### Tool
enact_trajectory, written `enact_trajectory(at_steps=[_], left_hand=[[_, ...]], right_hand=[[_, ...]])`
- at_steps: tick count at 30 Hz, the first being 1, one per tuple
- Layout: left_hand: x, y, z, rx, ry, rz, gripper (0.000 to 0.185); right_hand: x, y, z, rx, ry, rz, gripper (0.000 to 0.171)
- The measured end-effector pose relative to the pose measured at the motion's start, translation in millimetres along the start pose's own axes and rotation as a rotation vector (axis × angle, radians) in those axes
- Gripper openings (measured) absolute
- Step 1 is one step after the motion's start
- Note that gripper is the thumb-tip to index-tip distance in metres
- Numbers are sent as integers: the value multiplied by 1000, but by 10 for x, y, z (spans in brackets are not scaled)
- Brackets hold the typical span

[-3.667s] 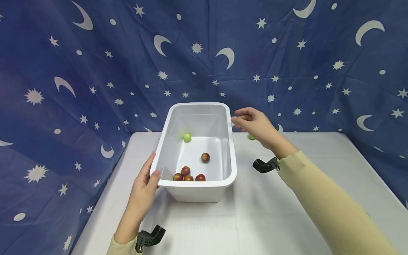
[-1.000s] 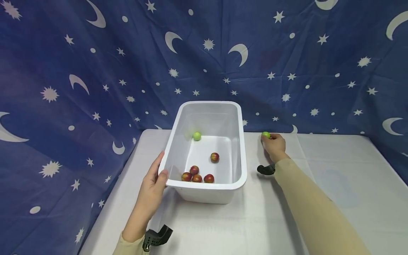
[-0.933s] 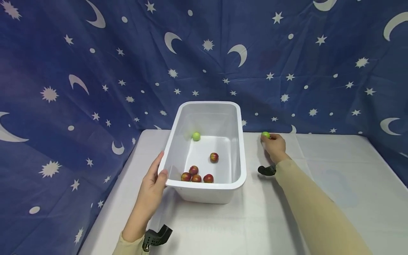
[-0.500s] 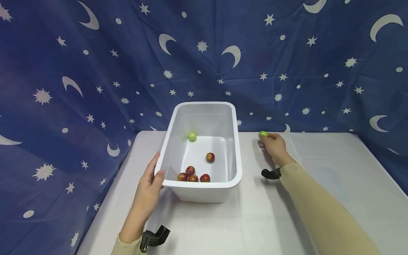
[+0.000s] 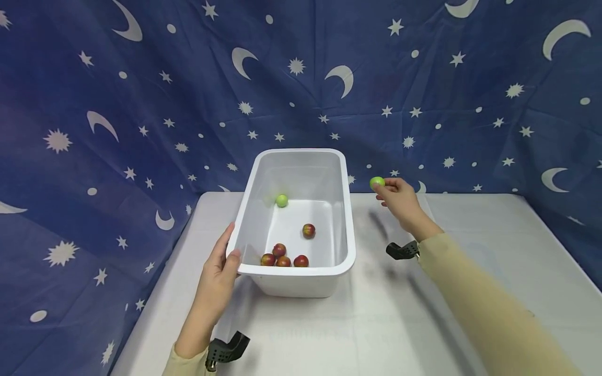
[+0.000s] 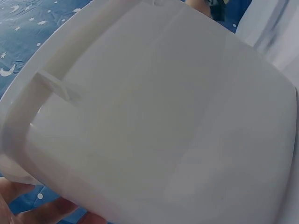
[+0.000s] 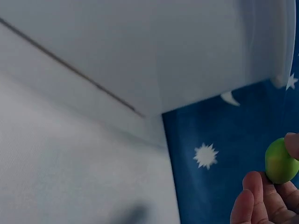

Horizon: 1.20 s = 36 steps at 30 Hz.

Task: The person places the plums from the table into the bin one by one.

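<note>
A white plastic tub stands on the table with several red fruits at its near end, one red fruit mid-floor and a green fruit at the far end. My left hand grips the tub's near-left corner, thumb over the rim; the left wrist view shows the tub wall close up. My right hand is raised to the right of the tub and pinches a small green fruit at its fingertips, seen also in the right wrist view as the green fruit.
The table has a pale grey cover. A dark blue cloth with white moons and stars hangs behind it and down the left side. The tub's outer wall fills the upper part of the right wrist view.
My right hand has picked the green fruit up off the table and carried it up and left toward the tub. The left hand stays on the tub's corner.
</note>
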<state>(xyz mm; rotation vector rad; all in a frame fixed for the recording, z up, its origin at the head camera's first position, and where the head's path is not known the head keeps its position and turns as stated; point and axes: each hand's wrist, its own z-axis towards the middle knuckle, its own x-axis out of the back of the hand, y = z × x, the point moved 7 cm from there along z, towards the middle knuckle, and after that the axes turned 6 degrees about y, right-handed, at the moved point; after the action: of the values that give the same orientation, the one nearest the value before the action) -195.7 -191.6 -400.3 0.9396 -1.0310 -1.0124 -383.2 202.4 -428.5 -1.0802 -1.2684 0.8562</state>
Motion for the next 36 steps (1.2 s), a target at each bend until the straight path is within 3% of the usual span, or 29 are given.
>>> enact_trajectory(at_steps=[12,36], left_hand=[[1,-12,-2,-2,3,-1,50],[-3,-7,-5,-4,-1,-13,51]], right_hand=[[-70,-451,-137,75,-23,21,59],[-369,-1199,-557,248,-178,60,49]])
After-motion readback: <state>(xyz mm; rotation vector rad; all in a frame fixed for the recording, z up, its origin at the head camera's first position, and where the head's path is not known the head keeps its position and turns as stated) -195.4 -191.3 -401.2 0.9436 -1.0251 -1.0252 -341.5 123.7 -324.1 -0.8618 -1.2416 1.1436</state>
